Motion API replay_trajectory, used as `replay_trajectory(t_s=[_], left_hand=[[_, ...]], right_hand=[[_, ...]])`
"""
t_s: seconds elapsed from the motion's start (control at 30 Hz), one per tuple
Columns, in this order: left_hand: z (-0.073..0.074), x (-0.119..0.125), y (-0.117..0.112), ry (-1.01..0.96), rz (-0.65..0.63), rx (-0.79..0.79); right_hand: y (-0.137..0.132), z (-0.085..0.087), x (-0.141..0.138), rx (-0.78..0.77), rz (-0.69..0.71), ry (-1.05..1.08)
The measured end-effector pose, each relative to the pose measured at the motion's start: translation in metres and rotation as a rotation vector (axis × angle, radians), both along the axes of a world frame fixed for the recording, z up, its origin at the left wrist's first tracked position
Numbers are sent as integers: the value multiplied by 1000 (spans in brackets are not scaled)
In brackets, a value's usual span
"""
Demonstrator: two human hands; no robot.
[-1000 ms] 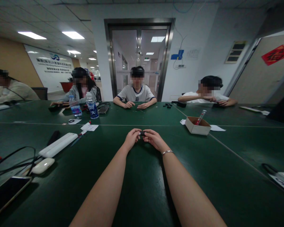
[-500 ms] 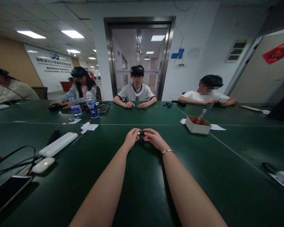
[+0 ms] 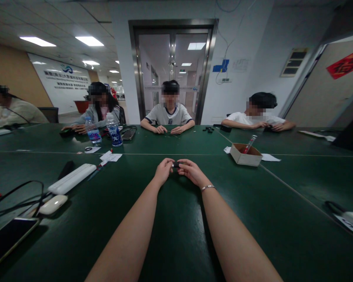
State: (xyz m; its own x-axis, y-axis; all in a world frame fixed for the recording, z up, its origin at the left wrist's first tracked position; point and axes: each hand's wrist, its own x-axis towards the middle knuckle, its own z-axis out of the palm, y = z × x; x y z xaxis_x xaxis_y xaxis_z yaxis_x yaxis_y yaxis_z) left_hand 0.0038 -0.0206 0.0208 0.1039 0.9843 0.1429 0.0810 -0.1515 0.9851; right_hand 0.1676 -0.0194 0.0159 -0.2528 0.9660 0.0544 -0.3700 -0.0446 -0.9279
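Note:
Both my hands meet over the dark green table (image 3: 176, 219), pinching one small black object with a silvery end (image 3: 175, 164). Its exact kind is too small to make out. My left hand (image 3: 164, 171) grips the silvery end between thumb and fingers. On the black end, the fingertips of my right hand (image 3: 191, 171) are closed. A silver bracelet (image 3: 208, 187) circles my right wrist. My fingers partly cover the object.
At left lie a phone (image 3: 13, 239), a white earbud case (image 3: 53, 205), a white power strip-like bar (image 3: 73, 179) and cables. Two bottles (image 3: 114, 131) stand beyond. A cardboard box (image 3: 246, 155) holds a clear tube. Several people sit across the table, one (image 3: 170, 113) directly opposite.

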Motion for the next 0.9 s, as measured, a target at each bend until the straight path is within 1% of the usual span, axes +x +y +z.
replay_trajectory(t_s=[0.17, 0.3, 0.43, 0.53, 0.7, 0.9], left_hand=[[-3, 0, 3, -6, 15, -1], [-2, 0, 2, 4, -11, -1], [-1, 0, 1, 10, 0, 4], [-2, 0, 2, 10, -18, 13], [-3, -1, 2, 3, -7, 16], [-1, -1, 0, 7, -5, 12]], right_hand=[[0, 0, 1, 2, 1, 3], [0, 0, 0, -2, -2, -6], [0, 0, 0, -7, -2, -7], [0, 0, 1, -4, 3, -6], [0, 0, 0, 0, 5, 3], [2, -2, 0, 2, 0, 1]])
